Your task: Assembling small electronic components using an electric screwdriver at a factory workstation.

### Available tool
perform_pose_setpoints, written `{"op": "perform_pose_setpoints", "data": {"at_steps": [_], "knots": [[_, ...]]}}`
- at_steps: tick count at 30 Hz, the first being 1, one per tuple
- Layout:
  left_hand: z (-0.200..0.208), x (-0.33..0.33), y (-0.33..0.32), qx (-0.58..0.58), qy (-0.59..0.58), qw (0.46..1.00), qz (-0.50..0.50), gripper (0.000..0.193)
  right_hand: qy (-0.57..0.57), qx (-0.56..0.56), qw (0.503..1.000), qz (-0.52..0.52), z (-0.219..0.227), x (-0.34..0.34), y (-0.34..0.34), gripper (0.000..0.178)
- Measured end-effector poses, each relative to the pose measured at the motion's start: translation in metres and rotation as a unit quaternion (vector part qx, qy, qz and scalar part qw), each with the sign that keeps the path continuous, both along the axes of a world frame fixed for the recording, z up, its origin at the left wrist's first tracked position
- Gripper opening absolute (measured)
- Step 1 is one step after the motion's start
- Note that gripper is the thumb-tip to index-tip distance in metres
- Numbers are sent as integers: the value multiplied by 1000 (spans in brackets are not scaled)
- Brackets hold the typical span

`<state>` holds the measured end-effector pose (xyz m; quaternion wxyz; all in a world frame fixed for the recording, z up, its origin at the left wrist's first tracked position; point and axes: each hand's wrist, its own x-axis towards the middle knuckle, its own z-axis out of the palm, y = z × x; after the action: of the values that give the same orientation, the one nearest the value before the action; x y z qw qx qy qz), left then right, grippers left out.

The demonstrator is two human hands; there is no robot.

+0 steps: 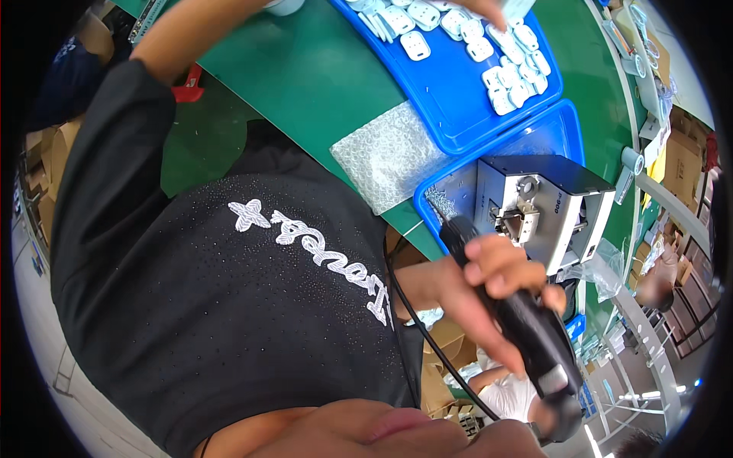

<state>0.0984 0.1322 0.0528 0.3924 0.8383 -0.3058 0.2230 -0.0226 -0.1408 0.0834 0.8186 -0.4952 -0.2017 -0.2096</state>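
My right hand (pixel 489 286) is wrapped round a black electric screwdriver (pixel 519 328). Its narrow end points at loose small screws (pixel 441 204) in a blue tray (pixel 566 126). Beside it in that tray stands a white and black screw feeder box (pixel 546 206). At the top edge, my left hand (pixel 485 9) reaches over white plastic housings (pixel 500 38) with small holes, heaped in a larger blue tray (pixel 450 114). Most of that hand is cut off, so whether its fingers hold a piece is unclear.
A sheet of bubble wrap (pixel 389 156) lies on the green table (pixel 282 91) beside the trays. The screwdriver's black cord (pixel 427 340) hangs along my body. Another person in white (pixel 508 397) is nearby. Cardboard boxes (pixel 679 164) stand beyond the table.
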Motion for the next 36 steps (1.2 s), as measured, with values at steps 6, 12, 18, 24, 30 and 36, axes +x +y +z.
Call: {"op": "perform_pose_setpoints", "data": {"at_steps": [6,12,18,24,30,36], "knots": [[-7,132,6,246,-106,963,0,38,-15,21,1000,-12,-59,17,24,85],[-47,218,-12,414,-153,896,-44,36,43,-39,998,-33,-75,23,32,78],[-28,79,-184,470,-396,769,174,37,-275,30,916,-289,15,30,-10,74],[36,-67,-394,500,-439,486,567,48,-129,-227,823,-505,24,75,-106,82],[85,-76,-331,534,-483,469,511,64,-91,-135,916,-368,51,59,-59,73],[46,-87,97,49,-122,932,338,24,97,-562,814,-106,21,79,42,41]]}}
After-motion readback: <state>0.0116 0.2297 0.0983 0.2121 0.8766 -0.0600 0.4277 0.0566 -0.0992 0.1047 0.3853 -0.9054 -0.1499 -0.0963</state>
